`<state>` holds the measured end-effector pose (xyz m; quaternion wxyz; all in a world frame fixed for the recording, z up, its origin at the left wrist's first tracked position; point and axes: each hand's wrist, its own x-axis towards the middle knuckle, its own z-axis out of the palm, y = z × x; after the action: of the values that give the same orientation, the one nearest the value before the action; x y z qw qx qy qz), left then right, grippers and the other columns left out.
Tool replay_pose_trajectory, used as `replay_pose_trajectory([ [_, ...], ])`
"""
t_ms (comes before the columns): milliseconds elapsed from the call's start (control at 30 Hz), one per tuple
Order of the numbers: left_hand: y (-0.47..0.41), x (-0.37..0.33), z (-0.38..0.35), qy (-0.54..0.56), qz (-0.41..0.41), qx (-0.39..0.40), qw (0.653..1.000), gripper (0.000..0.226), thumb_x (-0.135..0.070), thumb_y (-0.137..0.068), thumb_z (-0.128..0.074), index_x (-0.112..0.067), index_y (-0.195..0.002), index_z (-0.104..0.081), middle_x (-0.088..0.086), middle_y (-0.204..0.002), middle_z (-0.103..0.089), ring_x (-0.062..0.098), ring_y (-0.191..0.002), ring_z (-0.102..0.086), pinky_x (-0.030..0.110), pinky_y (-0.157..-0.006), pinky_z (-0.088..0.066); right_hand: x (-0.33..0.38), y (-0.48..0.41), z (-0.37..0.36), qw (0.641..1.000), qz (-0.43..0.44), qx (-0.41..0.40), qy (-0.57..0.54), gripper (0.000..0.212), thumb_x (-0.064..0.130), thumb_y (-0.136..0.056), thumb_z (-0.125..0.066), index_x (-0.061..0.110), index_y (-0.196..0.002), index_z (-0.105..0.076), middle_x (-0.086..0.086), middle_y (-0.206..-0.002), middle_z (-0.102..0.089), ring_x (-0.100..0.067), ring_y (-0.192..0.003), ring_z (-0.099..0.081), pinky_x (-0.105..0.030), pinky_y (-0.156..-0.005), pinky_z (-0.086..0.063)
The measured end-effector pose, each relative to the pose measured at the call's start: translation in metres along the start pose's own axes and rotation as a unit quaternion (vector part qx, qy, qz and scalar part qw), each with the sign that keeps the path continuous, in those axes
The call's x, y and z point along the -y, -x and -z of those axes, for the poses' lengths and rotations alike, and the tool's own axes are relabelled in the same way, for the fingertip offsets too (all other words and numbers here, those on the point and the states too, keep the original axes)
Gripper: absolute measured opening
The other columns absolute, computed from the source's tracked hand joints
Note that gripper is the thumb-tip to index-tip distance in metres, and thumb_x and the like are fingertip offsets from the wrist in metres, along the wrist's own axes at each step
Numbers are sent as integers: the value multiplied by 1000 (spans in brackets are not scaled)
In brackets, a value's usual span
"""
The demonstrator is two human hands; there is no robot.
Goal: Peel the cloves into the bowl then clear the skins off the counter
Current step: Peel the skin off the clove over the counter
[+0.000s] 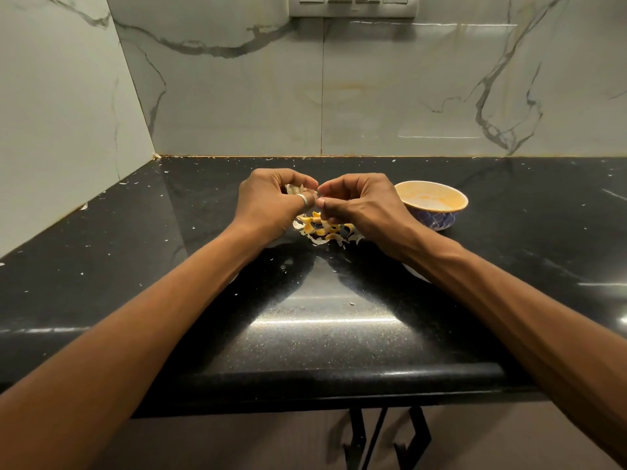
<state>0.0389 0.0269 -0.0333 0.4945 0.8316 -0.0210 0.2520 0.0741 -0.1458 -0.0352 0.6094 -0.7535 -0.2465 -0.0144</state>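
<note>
My left hand [268, 201], with a ring on the thumb, grips a papery garlic clove [294, 189] above the black counter [322, 334]. My right hand [363, 205] meets it from the right and pinches a bit of skin at the clove's tip. Below the hands lies a small pile of garlic skins [322, 230], pale and yellowish. A small bowl [432, 212], blue patterned outside and cream inside, stands just right of my right hand; what lies inside it is hard to make out.
Tiny skin flakes are scattered over the counter, some near the left wall [83, 206] and one near the front [352, 304]. Marble walls close the back and left. A switch panel [351, 5] sits high on the back wall. Cabinet handles [383, 442] show below the counter edge.
</note>
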Motion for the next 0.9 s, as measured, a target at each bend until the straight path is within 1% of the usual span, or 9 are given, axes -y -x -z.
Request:
replay_pose_trajectory([
  [100,1,-1,0,-7,2,3,1000,17,-17,-80,-83,-28,-92,-78,-4,-83,-75,14,-80,-72,37,-79,-63,-1,0,0,1000,3,-12,12,25,15,-82,-83,7,-103,-74,-11,-86,-77,-25,-79,-76,-34,-74,-62],
  [167,2,-2,0,-11,2,8,1000,18,-17,-80,-82,-29,-92,-78,-3,-85,-75,15,-81,-72,38,-80,-63,1,1,1,1000,5,-13,23,25,16,-82,-82,8,-104,-75,-10,-87,-77,-24,-78,-76,-32,-73,-62],
  [300,4,-6,0,-20,-1,16,1000,19,-18,-80,-82,-31,-92,-77,-1,-82,-75,17,-76,-73,40,-78,-63,3,0,2,999,11,-7,52,21,10,-89,-73,7,-110,-72,-10,-90,-76,-22,-78,-76,-36,-77,-63],
  [433,5,-6,0,-17,5,9,1000,21,-19,-79,-82,-30,-97,-78,-1,-80,-75,16,-73,-74,41,-79,-62,0,-1,0,998,23,-4,51,26,2,-94,-66,5,-119,-67,-11,-94,-75,-22,-83,-76,-38,-80,-62],
  [567,5,-7,1,-22,4,12,1000,32,-14,-80,-82,-22,-111,-76,-1,-90,-75,12,-80,-73,35,-78,-63,1,-1,0,991,67,-9,119,49,17,-88,-76,6,-133,-60,-6,-105,-75,-12,-88,-75,-30,-78,-62],
  [633,5,-6,1,-17,2,12,1000,41,-14,-79,-84,-22,-118,-73,3,-99,-76,11,-84,-73,33,-78,-63,1,-1,1,985,80,-20,149,55,22,-87,-78,7,-135,-58,-5,-110,-75,-10,-90,-74,-29,-79,-62],
  [700,4,-5,1,-15,-3,12,1000,50,-18,-77,-87,-23,-124,-70,3,-102,-75,12,-87,-73,34,-80,-62,-1,-2,1,984,86,-27,154,53,21,-88,-77,7,-135,-58,-7,-112,-74,-9,-90,-74,-28,-79,-62],
  [800,5,-6,1,-26,-9,15,1000,58,-22,-76,-88,-21,-130,-66,0,-99,-75,13,-87,-73,37,-84,-62,-1,-2,2,984,91,-25,154,45,17,-92,-72,4,-133,-58,-9,-112,-74,-8,-85,-75,-25,-76,-62],
  [900,5,-6,0,-39,-16,20,999,63,-24,-77,-87,-20,-134,-62,1,-103,-75,12,-89,-73,36,-88,-60,-2,-1,1,975,109,-36,190,45,24,-92,-73,6,-131,-60,-7,-111,-75,-8,-90,-74,-27,-81,-62],
])
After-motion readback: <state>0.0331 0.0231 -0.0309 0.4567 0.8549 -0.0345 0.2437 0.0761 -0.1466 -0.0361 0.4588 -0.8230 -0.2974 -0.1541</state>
